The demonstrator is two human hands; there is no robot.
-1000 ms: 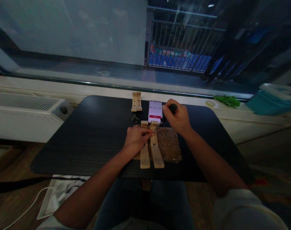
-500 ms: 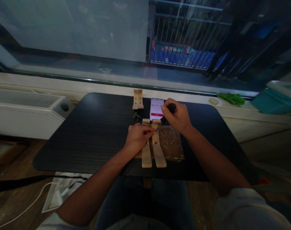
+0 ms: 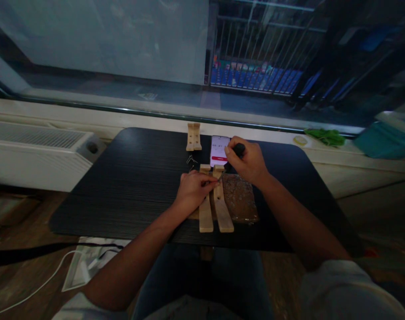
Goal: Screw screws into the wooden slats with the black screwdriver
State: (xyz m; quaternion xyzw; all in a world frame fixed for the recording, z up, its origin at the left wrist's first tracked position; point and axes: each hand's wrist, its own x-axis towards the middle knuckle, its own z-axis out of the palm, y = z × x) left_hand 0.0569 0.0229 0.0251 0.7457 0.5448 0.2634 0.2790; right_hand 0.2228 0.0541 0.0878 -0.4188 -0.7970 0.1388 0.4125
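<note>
My right hand (image 3: 250, 161) is wrapped around the black handle of a screwdriver (image 3: 239, 149), whose shaft slants down to the left. Its tip meets the upper part of the right wooden piece (image 3: 223, 213). My left hand (image 3: 194, 190) lies across the left wooden piece (image 3: 206, 218), with thumb and forefinger pinched together at the screwdriver's tip. Whatever is between those fingertips is too small to make out. Both wooden pieces lie side by side on a brown, plastic-wrapped slab (image 3: 240, 200).
Beyond my hands, a phone (image 3: 219, 149) with a lit screen lies beside two short wooden pieces (image 3: 193, 138). Small dark metal parts (image 3: 191, 160) sit nearer on the black table (image 3: 129, 186). A radiator (image 3: 38, 151) stands at left; a teal container (image 3: 382, 135) is on the sill.
The view has shifted slightly. Both hands stay at the right wooden piece, the screwdriver's tip still by the left fingertips.
</note>
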